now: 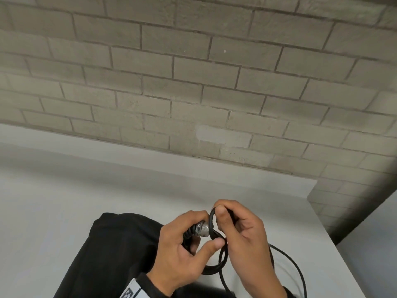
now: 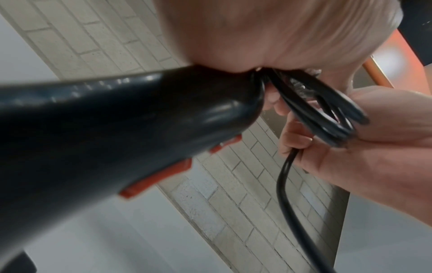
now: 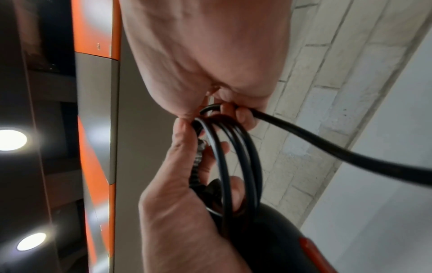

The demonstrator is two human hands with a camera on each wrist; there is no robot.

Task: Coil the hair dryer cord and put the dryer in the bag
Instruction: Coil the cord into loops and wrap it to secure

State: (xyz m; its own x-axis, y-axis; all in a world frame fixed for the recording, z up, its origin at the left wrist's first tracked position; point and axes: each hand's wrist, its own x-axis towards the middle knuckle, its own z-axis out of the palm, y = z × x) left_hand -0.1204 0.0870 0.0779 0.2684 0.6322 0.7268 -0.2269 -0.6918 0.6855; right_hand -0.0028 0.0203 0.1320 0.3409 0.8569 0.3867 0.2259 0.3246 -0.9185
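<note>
My left hand [image 1: 202,231] grips the black hair dryer [image 2: 117,129] at the cord end of its handle, fingers curled round the ribbed cord sleeve [image 1: 191,230]. Red switches show on the handle. Several loops of black cord [image 3: 233,157] hang gathered between both hands. My right hand [image 1: 227,218] pinches the top of a loop against the left hand. The loose cord [image 1: 296,267] trails off to the right over the table. The black bag [image 1: 113,250] lies under my left forearm. From the head camera, my left hand hides the dryer body.
The white table [image 1: 64,201] meets a grey brick wall [image 1: 193,82] behind. Its right edge [image 1: 335,244] runs close to my right hand, with a drop beyond.
</note>
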